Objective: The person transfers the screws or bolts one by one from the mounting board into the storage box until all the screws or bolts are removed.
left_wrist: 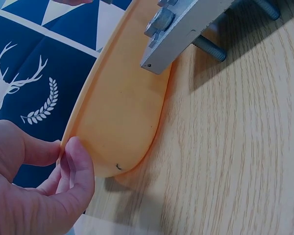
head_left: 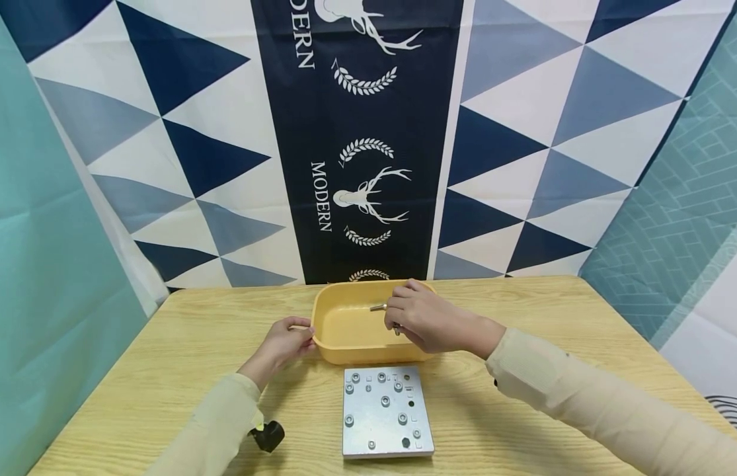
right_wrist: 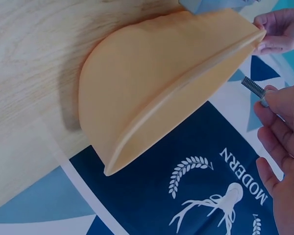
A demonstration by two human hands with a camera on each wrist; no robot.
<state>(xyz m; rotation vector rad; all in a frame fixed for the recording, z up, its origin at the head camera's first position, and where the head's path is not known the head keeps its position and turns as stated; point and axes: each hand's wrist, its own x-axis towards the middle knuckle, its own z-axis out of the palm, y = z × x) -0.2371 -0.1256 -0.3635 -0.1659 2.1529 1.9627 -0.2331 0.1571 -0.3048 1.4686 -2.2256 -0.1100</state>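
My left hand [head_left: 289, 342] pinches the left rim of a yellow plastic basin [head_left: 350, 356] between thumb and fingers, as the left wrist view also shows. Over the basin's right half, my right hand [head_left: 427, 318] holds a bolt [head_left: 377, 307] by its head end, with thumb and forefinger. Its threaded shank [right_wrist: 252, 86] sticks out from the fingertips in the right wrist view. Another small shiny piece [head_left: 397, 328] shows under the right fingers in the head view; its kind is unclear. No bolts show on the visible part of the basin's floor.
Just in front of the basin lies a grey metal plate [head_left: 380, 430] bearing several bolts and a few dark holes. Bolt shanks [left_wrist: 210, 49] stick out beneath it. Wooden table [head_left: 493, 430] lies under everything, and patterned cloth [head_left: 368, 132] hangs behind.
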